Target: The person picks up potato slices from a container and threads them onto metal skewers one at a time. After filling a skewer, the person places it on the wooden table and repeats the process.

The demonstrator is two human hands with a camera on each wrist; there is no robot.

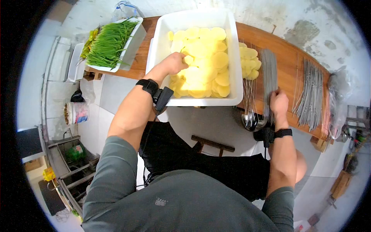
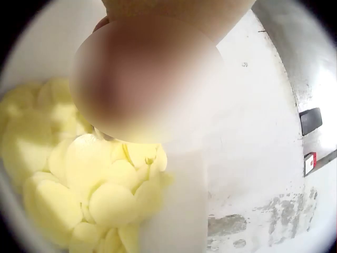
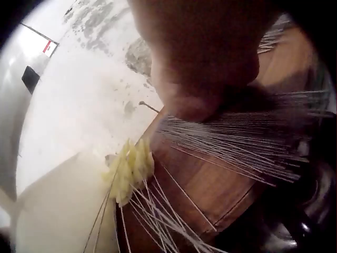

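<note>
In the head view my left hand (image 1: 174, 63) reaches into a large white bin (image 1: 154, 58) and pinches a thin round potato slice (image 1: 188, 60). Many more yellow slices (image 1: 199, 79) fill the bin's floor. My right hand (image 1: 279, 103), fingers curled, pinches at the right edge of a bundle of metal skewers (image 1: 267, 71) on the wooden table. In the right wrist view that hand sits dark over the skewers' ends, its fingertips hidden. Between bin and bundle lie skewers threaded with potato slices (image 1: 249, 62), their bare shafts (image 3: 152, 216) pointing toward me.
A white tub of green chives (image 1: 110, 44) stands at the table's left end. Farther right on the wooden table (image 1: 286, 46) lie another skewer bundle (image 1: 310, 94) and a clear plastic bag (image 1: 338, 100). Below the front edge are a shiny metal bowl (image 1: 251, 120) and a wooden stool (image 1: 212, 143).
</note>
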